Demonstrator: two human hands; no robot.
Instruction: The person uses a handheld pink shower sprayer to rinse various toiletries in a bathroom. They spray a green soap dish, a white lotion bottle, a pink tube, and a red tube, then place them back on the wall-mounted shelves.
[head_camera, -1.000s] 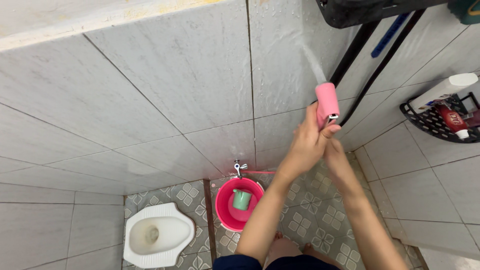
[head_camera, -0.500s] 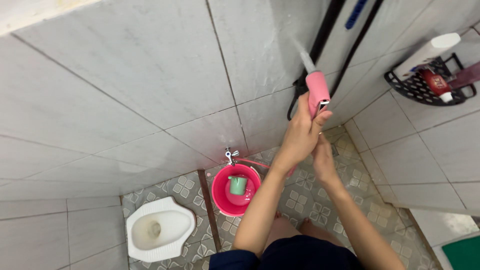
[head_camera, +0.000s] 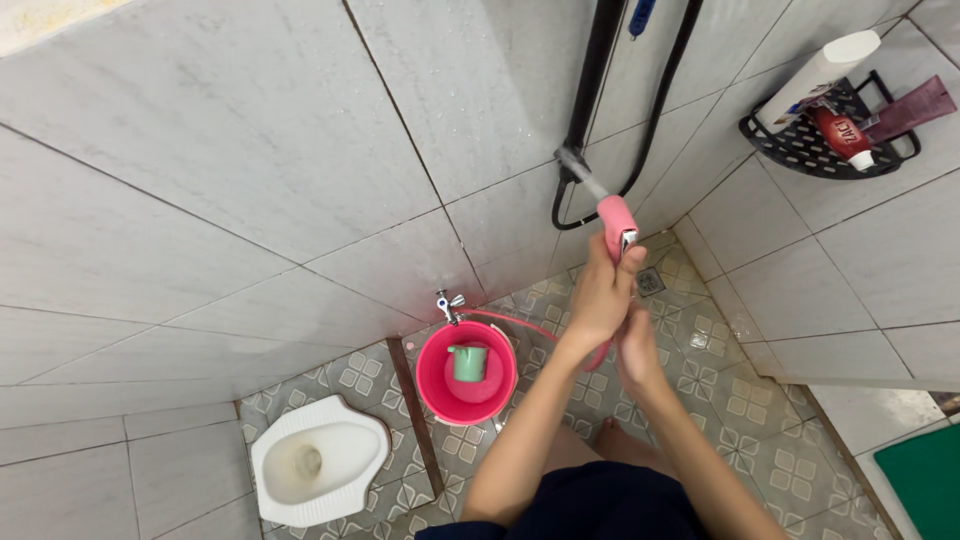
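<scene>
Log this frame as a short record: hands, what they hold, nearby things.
left hand: wrapped around pink spray nozzle, which jets water at the tiled wall
right hand: just below the left, on the pink hose
floor: pink bucket holding green cup, under tap; white squat toilet
wall: black corner rack with bottles

Tiled washroom corner, seen from above.
We see pale grey wall tiles (head_camera: 250, 130) and a patterned floor (head_camera: 700, 390). Down and left of the hands lie a white squat toilet (head_camera: 318, 470) and a pink bucket (head_camera: 440, 385) under a small tap (head_camera: 446, 303). Up and right of them hangs a black corner shelf (head_camera: 800, 150); black pipes (head_camera: 590, 80) run just above.
</scene>
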